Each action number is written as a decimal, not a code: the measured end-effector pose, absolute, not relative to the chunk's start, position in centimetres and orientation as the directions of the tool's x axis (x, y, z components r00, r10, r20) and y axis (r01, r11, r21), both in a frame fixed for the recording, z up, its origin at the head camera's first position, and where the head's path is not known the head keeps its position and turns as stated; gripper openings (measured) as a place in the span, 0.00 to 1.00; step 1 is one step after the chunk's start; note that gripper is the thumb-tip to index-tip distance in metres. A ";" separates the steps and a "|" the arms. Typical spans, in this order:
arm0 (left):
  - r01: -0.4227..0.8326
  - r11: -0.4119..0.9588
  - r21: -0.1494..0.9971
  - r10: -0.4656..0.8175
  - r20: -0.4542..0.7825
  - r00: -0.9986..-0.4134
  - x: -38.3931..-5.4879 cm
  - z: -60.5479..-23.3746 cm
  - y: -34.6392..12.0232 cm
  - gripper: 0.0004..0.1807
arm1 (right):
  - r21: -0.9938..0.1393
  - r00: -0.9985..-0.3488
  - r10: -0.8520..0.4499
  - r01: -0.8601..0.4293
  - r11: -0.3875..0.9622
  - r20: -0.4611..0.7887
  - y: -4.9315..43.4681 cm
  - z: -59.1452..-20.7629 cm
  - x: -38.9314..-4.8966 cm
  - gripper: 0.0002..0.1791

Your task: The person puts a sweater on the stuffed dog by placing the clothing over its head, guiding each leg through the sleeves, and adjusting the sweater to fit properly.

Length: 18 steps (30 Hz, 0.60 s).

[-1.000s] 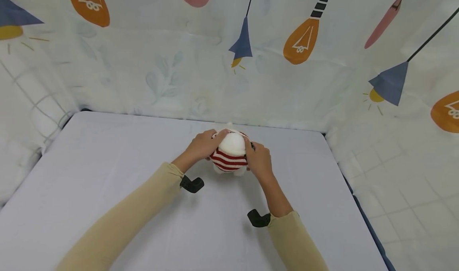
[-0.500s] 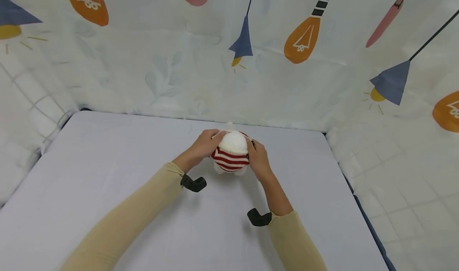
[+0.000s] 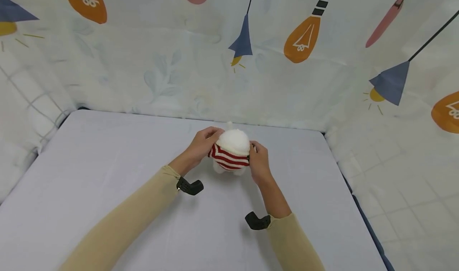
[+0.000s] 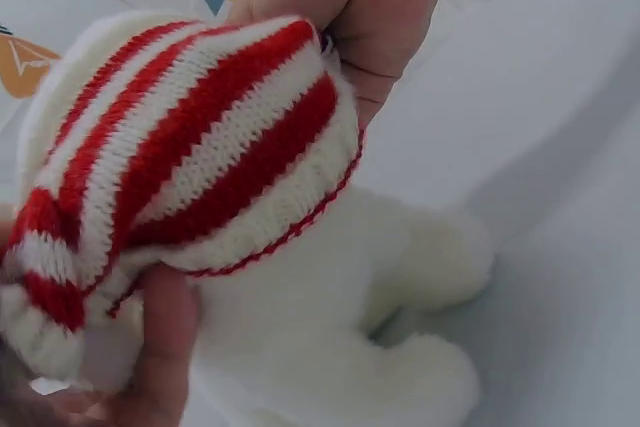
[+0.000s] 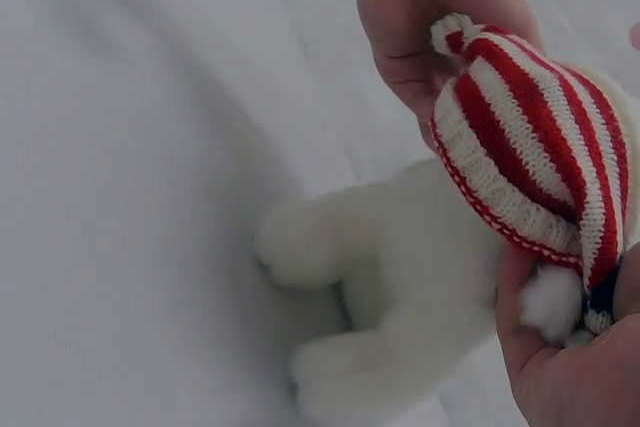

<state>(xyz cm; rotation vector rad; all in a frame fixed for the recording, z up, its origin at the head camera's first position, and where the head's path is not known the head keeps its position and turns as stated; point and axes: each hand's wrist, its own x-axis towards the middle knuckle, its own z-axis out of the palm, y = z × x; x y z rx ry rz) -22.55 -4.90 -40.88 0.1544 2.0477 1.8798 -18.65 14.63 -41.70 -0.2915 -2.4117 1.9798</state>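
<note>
A white plush toy (image 3: 234, 139) stands near the table's far side, its two stubby legs (image 5: 345, 377) pointing down in the right wrist view. Around its body sits a small knitted sweater (image 3: 229, 158) with red and white stripes and a ribbed, red-edged hem. My left hand (image 3: 199, 147) pinches the sweater at its left side, by a short striped sleeve (image 4: 50, 272). On the opposite side my right hand (image 3: 259, 162) grips the sweater, with a dark blue patch (image 5: 601, 305) beside the thumb. Fingers behind the toy are hidden.
The table (image 3: 143, 223) has a white cloth. A printed curtain (image 3: 201, 63) with lamp and bulb drawings rises behind and at both sides, near the toy at the back. Black wrist cameras (image 3: 190, 186) stick out below both hands.
Both thumbs have slid outward from the toy's white top to its sides. The strip of sweater that crossed over the top has gone down, and more white plush shows.
</note>
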 end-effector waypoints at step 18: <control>-0.265 0.013 0.964 0.338 -0.253 -0.906 -20.7 -39.8 -4.9 0.27 | -0.967 -0.968 -0.026 0.251 0.037 -0.252 14.1 -39.0 -17.1 0.25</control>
